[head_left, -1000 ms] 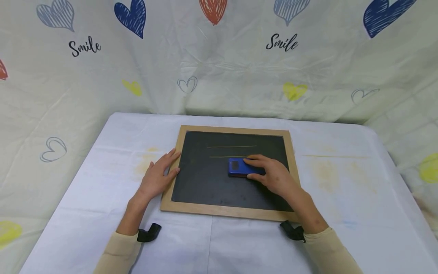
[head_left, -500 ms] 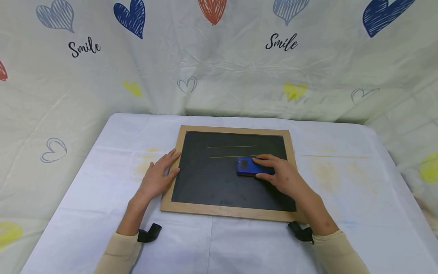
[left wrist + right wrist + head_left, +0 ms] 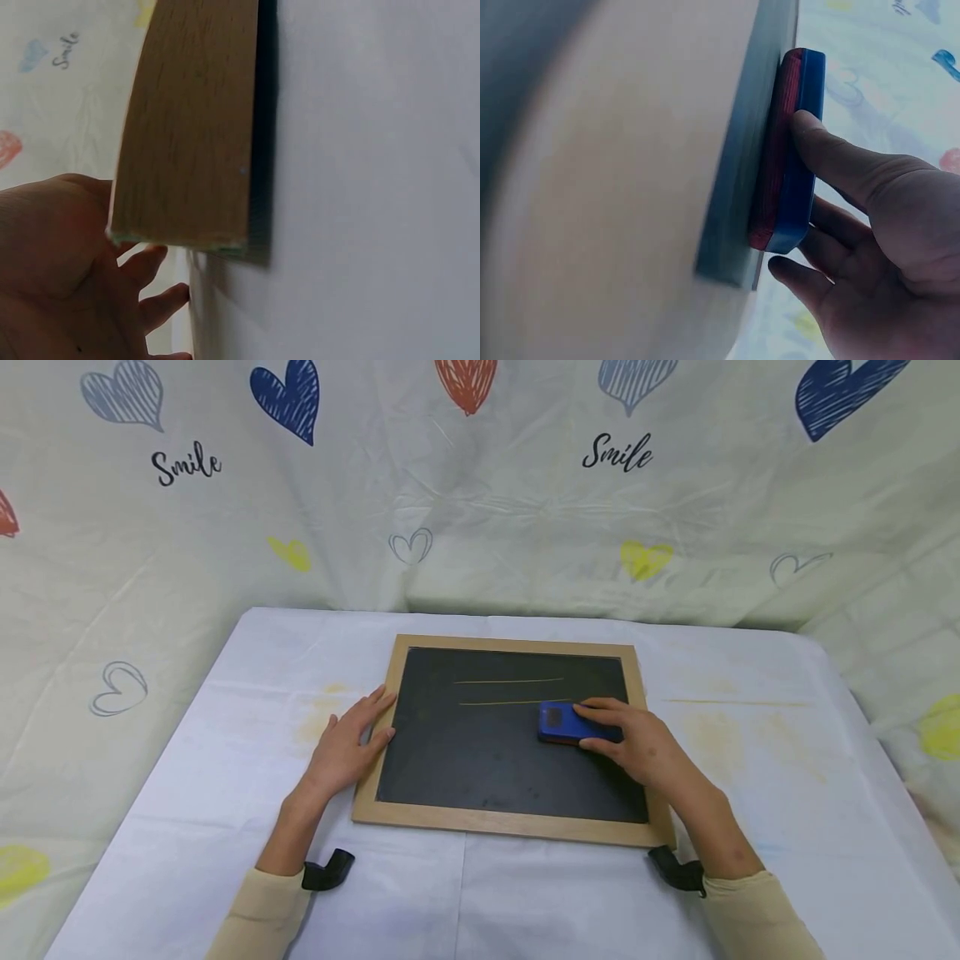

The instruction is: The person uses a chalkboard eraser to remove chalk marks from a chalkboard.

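Observation:
A chalkboard (image 3: pixel 465 760) in a light wooden frame lies flat before me. Two thin yellow chalk lines (image 3: pixel 508 681) run across its upper half. My right hand (image 3: pixel 637 743) grips a blue eraser (image 3: pixel 558 720) by its long sides, thumb on the near side and fingers on the far side. In the right wrist view the eraser's red felt (image 3: pixel 776 165) faces the board's dark surface. My left hand (image 3: pixel 348 747) rests on the frame's left side with its fingers extended. The left wrist view shows the frame's wooden edge (image 3: pixel 191 127) close beside that hand.
A white cloth covers the table (image 3: pixel 202 793). Yellowish chalk smudges (image 3: pixel 716 743) and a thin yellow line (image 3: pixel 735 702) mark it right of the board. A curtain (image 3: pixel 517 510) printed with hearts hangs behind. Black wrist mounts (image 3: pixel 327 870) sit at both sleeves.
My right hand has slid the eraser rightward along just under the lower chalk line, uncovering more of that line. The left hand and the board stay where they were.

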The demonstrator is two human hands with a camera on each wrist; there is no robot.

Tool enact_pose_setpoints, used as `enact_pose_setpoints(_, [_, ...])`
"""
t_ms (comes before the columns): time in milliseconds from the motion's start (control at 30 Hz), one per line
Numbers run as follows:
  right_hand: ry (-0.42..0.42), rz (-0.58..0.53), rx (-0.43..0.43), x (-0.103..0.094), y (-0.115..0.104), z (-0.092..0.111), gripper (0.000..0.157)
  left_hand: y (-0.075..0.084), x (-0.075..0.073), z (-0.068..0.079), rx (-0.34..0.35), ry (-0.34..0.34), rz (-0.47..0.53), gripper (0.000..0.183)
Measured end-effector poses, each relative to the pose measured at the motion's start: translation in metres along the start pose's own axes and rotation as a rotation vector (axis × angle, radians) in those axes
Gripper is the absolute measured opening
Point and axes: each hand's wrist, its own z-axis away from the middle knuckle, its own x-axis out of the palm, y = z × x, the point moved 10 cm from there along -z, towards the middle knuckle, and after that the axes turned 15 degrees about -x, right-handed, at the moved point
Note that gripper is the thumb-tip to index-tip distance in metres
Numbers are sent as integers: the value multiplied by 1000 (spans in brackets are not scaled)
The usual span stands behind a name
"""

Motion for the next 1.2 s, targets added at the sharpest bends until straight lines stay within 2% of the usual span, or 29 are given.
enact_pose_setpoints(367, [18, 25, 1, -11, 19, 13, 54, 5, -4, 2, 14, 16, 13, 61])
enact_pose_setpoints(967, [21, 22, -12, -13, 17, 11, 54, 0, 0, 0, -6, -4, -8, 62])
enact_pose_setpoints(1200, [45, 11, -64, -21, 10, 8, 53, 2, -1, 0, -2, -1, -7, 63])
